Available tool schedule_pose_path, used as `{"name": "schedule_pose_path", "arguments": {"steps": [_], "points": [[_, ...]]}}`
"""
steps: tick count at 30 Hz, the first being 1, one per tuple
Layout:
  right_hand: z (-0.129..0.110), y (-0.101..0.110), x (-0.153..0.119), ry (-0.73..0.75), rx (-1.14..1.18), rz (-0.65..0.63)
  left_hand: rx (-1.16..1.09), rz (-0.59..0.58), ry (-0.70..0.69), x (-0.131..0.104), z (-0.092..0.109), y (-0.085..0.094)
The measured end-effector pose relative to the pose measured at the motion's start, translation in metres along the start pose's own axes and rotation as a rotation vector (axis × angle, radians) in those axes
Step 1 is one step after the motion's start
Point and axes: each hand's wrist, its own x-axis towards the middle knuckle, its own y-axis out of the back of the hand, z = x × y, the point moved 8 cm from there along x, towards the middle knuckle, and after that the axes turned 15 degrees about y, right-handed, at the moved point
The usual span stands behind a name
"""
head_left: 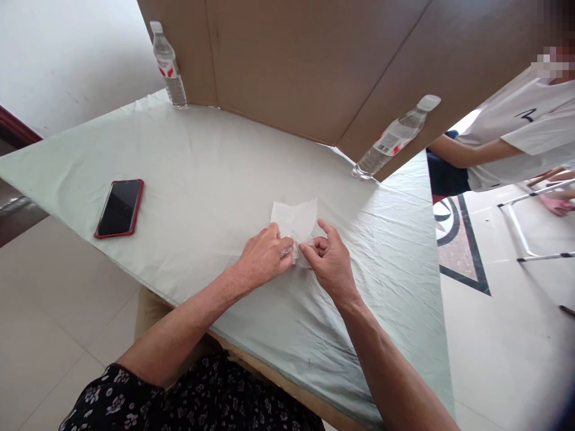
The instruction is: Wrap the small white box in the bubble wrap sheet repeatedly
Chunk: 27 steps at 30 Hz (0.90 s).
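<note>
A thin white sheet (302, 216), which looks like tissue or soft paper, lies creased on the pale green tablecloth in front of me. My left hand (263, 256) is closed at the sheet's lower left, fingers curled over a small crinkled, shiny clear bit (294, 254) that looks like plastic wrap. From the right, my right hand (331, 262) pinches the sheet's near edge between thumb and curled fingers, with the index finger raised. What exactly lies under my left fingers is hidden.
A phone in a red case (120, 208) lies at the left. Plastic water bottles stand at the back left (169, 72) and back right (395, 140), against a tall brown cardboard panel (287, 66). Beyond it at right sits a person in a white shirt (494, 143).
</note>
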Motion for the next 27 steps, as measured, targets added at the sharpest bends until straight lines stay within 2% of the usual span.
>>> {"name": "schedule_pose_path", "arguments": {"steps": [4,7,9,14,18,20,23,27], "points": [[-0.006,-0.007,0.002,-0.052,0.063,-0.016,-0.045,-0.061,0.002,0.003,0.000,-0.002],[-0.014,-0.012,0.000,-0.015,-0.003,-0.050,-0.114,-0.075,0.000,0.004,-0.003,-0.005],[-0.023,-0.014,-0.006,0.078,-0.132,-0.080,-0.207,-0.074,-0.011,0.005,-0.007,-0.005],[-0.057,-0.025,-0.032,0.422,-0.502,-0.176,-0.498,-0.089,-0.033,0.007,-0.020,-0.005],[-0.074,-0.035,-0.043,0.613,-0.748,-0.225,-0.622,-0.117,0.062,0.008,-0.025,-0.007],[-0.076,-0.036,-0.040,0.632,-0.821,-0.226,-0.618,-0.064,0.117,0.008,-0.026,-0.006],[-0.071,-0.031,-0.030,0.599,-0.778,-0.214,-0.592,0.016,0.151,0.008,-0.025,-0.006],[-0.064,-0.029,-0.030,0.592,-0.709,-0.235,-0.588,0.036,0.162,0.010,-0.026,-0.009]]}}
